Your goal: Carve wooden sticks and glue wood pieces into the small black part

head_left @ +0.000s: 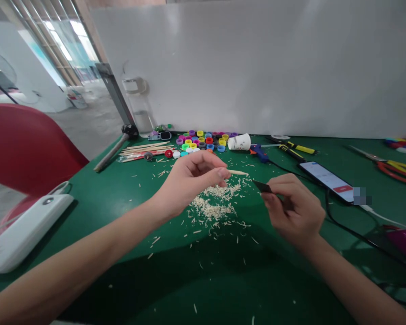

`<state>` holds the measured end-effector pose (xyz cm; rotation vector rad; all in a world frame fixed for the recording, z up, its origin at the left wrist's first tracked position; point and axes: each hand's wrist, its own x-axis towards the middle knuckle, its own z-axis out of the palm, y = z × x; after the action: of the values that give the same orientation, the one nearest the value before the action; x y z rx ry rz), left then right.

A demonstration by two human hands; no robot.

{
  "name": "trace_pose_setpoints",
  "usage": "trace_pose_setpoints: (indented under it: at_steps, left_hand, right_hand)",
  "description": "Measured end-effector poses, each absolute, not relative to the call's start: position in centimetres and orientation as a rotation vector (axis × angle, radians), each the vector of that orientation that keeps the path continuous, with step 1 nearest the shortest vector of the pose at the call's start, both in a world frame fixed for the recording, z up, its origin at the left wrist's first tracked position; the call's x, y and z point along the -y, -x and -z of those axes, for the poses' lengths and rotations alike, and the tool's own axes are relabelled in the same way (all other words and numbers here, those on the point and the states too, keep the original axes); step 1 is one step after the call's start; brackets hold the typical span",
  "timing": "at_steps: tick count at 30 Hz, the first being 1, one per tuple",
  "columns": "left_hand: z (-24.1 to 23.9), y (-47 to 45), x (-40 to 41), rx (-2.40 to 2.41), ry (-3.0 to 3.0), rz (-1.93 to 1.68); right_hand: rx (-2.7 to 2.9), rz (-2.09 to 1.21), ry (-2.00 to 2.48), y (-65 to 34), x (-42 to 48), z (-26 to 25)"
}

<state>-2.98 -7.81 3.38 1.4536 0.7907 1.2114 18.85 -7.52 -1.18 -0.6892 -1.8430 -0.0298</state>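
Between the thumb and fingers of my left hand (199, 178) is a thin wooden stick (238, 172), its whittled, tapered end pointing right. My right hand (292, 205) pinches a dark, flat blade (261, 186) whose pointed corner faces the stick's tip. A small gap separates blade and stick. Below both hands, a pile of pale wood shavings (213, 210) lies on the green tabletop (122, 280), with loose slivers scattered around it. The rest of the stick is hidden inside my left hand.
Colourful bottle caps (201, 141), wooden sticks (145, 146), a tipped paper cup (240, 142) and a blue glue gun (260, 152) line the back. A phone (328, 180), cables and scissors (385, 162) lie right. A hammer (117, 144) and white power strip (30, 232) are left.
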Motion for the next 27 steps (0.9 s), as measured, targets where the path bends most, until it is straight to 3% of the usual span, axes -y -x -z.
trace_pose_setpoints:
  at_steps: [27]
  left_hand:
    - [-3.0,0.8,11.1,-0.602,-1.083,-1.025]
  right_hand:
    - [1.779,-0.126,0.735,-18.6,8.1,1.4]
